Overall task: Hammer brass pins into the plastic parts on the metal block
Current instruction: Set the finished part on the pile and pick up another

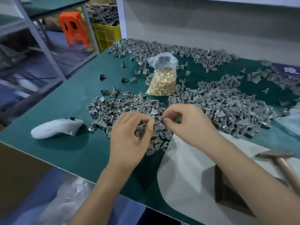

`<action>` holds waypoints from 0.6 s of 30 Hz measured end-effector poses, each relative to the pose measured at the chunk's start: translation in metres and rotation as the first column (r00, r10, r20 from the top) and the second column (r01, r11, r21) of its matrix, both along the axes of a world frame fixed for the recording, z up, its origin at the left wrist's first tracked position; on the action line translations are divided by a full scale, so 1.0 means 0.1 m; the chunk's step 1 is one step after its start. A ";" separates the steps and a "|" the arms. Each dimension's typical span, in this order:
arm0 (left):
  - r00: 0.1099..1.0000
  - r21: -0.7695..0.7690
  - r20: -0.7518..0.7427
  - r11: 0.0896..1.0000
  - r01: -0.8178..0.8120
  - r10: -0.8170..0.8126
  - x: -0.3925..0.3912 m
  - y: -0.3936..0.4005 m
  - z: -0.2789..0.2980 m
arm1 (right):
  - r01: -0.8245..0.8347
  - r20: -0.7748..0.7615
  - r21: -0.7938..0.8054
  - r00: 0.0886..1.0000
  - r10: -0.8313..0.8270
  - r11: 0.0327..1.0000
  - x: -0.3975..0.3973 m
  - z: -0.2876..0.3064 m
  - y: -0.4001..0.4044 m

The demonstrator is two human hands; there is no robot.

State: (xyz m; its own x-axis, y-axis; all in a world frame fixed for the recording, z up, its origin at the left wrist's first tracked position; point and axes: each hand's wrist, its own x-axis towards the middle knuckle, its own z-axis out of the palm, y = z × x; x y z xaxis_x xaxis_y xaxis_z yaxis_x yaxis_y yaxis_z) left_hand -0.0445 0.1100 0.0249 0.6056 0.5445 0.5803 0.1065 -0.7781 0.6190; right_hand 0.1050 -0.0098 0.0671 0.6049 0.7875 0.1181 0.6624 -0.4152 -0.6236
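My left hand (131, 135) and my right hand (188, 124) meet over a heap of small grey plastic parts (123, 109) on the green table (71, 101). Both pinch one grey plastic part (157, 119) between thumb and fingertips. My left hand also cups several parts in its palm. A clear bag of brass pins (162, 82) stands behind the heap. The dark metal block (227, 195) lies on a white sheet (181, 172) at the lower right, partly under my right forearm. A hammer (280, 161) with a wooden handle lies to the right of it.
A second, larger heap of grey parts (230, 108) spreads to the right, more along the back wall (162, 47). A white handheld controller (56, 127) lies at the left. An orange stool (73, 28) and a yellow crate (105, 36) stand beyond the table's left edge.
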 end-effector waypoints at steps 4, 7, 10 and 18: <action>0.998 0.036 -0.052 0.998 -0.045 0.047 0.09 0.12 -0.07 | 0.036 0.041 -0.048 0.999 -0.034 0.998 0.13 -0.05 0.22; 0.993 0.046 -0.113 0.999 -0.027 0.032 0.12 0.10 -0.11 | 0.049 0.014 -0.124 0.999 -0.048 0.991 0.19 -0.12 0.34; 0.991 0.046 -0.136 0.999 0.009 -0.002 0.11 0.11 -0.10 | -0.009 -0.039 -0.115 0.999 0.005 0.993 0.23 -0.18 0.35; 0.979 -0.110 -0.096 0.979 0.169 -0.180 0.49 0.02 0.25 | 0.181 -0.048 0.004 0.982 -0.180 0.984 0.79 -0.05 -0.24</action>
State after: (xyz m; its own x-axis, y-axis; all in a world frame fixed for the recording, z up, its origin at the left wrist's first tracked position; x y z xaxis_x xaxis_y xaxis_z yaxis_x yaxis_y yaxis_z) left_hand 0.0041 0.1117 0.0500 0.7513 0.4773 0.4558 0.0432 -0.7248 0.6876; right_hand 0.1844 -0.0338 0.0620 0.7421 0.6639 0.0924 0.5467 -0.5197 -0.6565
